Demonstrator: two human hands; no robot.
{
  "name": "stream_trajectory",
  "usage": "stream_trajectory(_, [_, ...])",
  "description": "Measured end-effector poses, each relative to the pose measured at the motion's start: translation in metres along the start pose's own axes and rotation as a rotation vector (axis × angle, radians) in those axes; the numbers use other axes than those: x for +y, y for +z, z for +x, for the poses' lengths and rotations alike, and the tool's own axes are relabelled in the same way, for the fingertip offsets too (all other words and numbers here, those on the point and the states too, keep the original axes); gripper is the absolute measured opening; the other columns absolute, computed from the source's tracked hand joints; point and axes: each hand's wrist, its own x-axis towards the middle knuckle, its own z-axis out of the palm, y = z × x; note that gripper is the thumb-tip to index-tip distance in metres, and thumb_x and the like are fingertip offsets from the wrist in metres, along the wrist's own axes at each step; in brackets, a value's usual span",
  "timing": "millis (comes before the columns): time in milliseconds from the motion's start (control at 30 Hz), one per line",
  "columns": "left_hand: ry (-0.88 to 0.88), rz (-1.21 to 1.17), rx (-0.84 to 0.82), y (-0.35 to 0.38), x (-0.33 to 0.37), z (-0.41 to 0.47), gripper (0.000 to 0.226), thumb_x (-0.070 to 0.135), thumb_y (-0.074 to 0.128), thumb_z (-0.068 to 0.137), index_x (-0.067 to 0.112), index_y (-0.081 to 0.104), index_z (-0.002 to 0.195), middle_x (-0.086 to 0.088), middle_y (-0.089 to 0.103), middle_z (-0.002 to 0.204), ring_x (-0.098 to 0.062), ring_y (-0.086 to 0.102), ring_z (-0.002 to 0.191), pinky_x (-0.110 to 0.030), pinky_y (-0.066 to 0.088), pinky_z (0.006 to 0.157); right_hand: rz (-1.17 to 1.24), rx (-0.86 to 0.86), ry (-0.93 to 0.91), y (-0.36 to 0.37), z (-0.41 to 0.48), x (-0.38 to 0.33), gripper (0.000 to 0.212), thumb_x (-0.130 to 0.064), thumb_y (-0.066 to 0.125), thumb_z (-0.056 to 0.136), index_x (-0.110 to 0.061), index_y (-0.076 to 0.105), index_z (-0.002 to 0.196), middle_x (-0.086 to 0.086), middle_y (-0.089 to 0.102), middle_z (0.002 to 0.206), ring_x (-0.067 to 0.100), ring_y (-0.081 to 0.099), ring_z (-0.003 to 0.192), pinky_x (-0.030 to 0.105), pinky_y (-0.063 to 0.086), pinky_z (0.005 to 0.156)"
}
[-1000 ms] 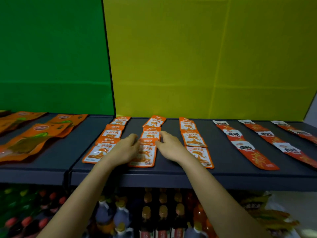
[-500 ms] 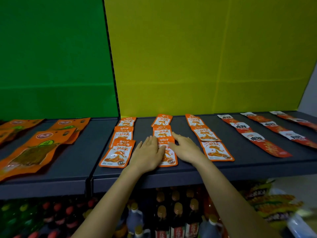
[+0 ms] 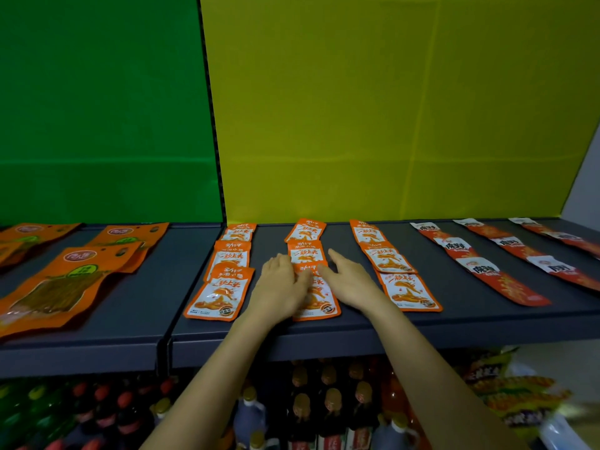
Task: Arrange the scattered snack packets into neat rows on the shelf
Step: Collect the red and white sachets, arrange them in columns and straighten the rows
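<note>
Small orange snack packets lie in three rows on the dark shelf (image 3: 357, 332). The front packet of the middle row (image 3: 319, 298) sits between my two hands. My left hand (image 3: 281, 282) lies flat on its left side, fingers together and pointing away. My right hand (image 3: 349, 280) rests flat against its right side. Neither hand grips anything. Behind it lie two more packets of the middle row (image 3: 304, 251). The left row (image 3: 224, 280) and the right row (image 3: 394, 271) each hold three overlapping packets.
Long red packets (image 3: 487, 271) lie in rows on the right of the shelf. Bigger orange pouches (image 3: 61, 284) lie on the left shelf section. Green and yellow panels stand behind. Bottles (image 3: 328, 407) fill the shelf below.
Both hands have stayed on the front middle packet, sliding a little forward along its sides. The view has shifted slightly and the shelf appears nearer.
</note>
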Motion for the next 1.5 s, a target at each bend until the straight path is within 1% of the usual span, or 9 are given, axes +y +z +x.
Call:
stream_trajectory(267, [-0.065,0.010,0.051,0.003,0.006,0.051,0.044,0.025,0.038,0.097,-0.006,0.036,0.128,-0.023,0.040,0.138,-0.035,0.034,0.130,-0.042,0.030,0.106,0.016,0.006,0.049,0.004,0.050,-0.003,0.044,-0.036,0.041,0.094,-0.016,0.043,0.133,0.011,0.055,0.132,0.031,0.054,0.118,0.045,0.044,0.099])
stream_trajectory(400, [-0.094,0.004,0.078,0.005,0.001,0.070,0.040,0.023,0.035,0.098,-0.006,0.040,0.125,-0.024,0.045,0.135,-0.037,0.040,0.126,-0.042,0.033,0.100,-0.060,0.042,0.048,0.007,0.068,0.002,0.049,-0.035,0.035,0.096,-0.018,0.034,0.142,0.010,0.050,0.139,0.030,0.049,0.125,0.043,0.041,0.102])
stream_trajectory(600, [-0.098,0.049,0.065,0.006,-0.003,0.082,0.045,0.024,0.035,0.098,0.001,0.033,0.136,-0.020,0.045,0.139,-0.033,0.043,0.128,-0.038,0.033,0.103,-0.144,0.055,0.043,0.011,0.080,0.007,0.051,-0.034,0.034,0.097,-0.019,0.029,0.146,0.011,0.042,0.145,0.031,0.041,0.131,0.039,0.036,0.104])
stream_trajectory(800, [-0.081,0.056,0.102,0.009,-0.004,0.080,0.039,0.025,0.039,0.097,0.002,0.040,0.128,-0.020,0.052,0.131,-0.036,0.048,0.120,-0.040,0.039,0.093,-0.156,0.071,0.007,0.013,0.080,0.009,0.049,-0.032,0.035,0.097,-0.018,0.032,0.144,0.013,0.048,0.139,0.032,0.045,0.127,0.040,0.037,0.103])
stream_trajectory(967, [-0.078,0.020,0.139,0.014,-0.005,0.079,0.035,0.027,0.042,0.095,0.003,0.046,0.120,-0.021,0.056,0.121,-0.037,0.053,0.111,-0.041,0.042,0.087,-0.193,0.046,-0.005,0.011,0.076,0.008,0.052,-0.028,0.030,0.100,-0.013,0.020,0.149,0.014,0.031,0.152,0.029,0.028,0.140,0.038,0.025,0.112])
stream_trajectory(1100, [-0.079,-0.003,0.142,0.017,-0.008,0.080,0.032,0.028,0.043,0.094,0.001,0.049,0.109,-0.022,0.059,0.114,-0.038,0.056,0.102,-0.042,0.043,0.080,-0.200,0.041,-0.017,0.010,0.073,0.006,0.053,-0.027,0.029,0.101,-0.011,0.017,0.149,0.013,0.026,0.154,0.029,0.026,0.141,0.037,0.023,0.113])
stream_trajectory(1233, [-0.070,-0.044,0.180,0.014,0.001,0.074,0.030,0.021,0.041,0.094,-0.001,0.050,0.111,-0.023,0.058,0.116,-0.038,0.053,0.107,-0.044,0.043,0.082,-0.169,0.070,-0.017,0.010,0.075,0.007,0.050,-0.025,0.029,0.101,-0.007,0.024,0.146,0.015,0.031,0.151,0.030,0.028,0.139,0.037,0.024,0.111])
stream_trajectory(1367, [0.035,-0.139,0.284,-0.005,0.013,0.061,0.036,0.013,0.044,0.092,0.001,0.051,0.126,-0.017,0.054,0.131,-0.031,0.046,0.125,-0.041,0.041,0.099,-0.016,0.222,-0.069,0.010,0.073,0.003,0.042,-0.020,0.034,0.098,-0.003,0.043,0.135,0.016,0.042,0.144,0.030,0.036,0.134,0.036,0.029,0.109])
stream_trajectory(1500, [0.075,-0.152,0.354,-0.046,0.002,0.034,0.032,0.010,0.044,0.093,0.003,0.058,0.121,-0.014,0.059,0.127,-0.027,0.052,0.120,-0.030,0.039,0.096,0.041,0.260,-0.176,0.000,0.050,-0.020,0.043,-0.014,0.038,0.097,-0.006,0.039,0.140,0.013,0.040,0.146,0.027,0.036,0.134,0.029,0.026,0.107])
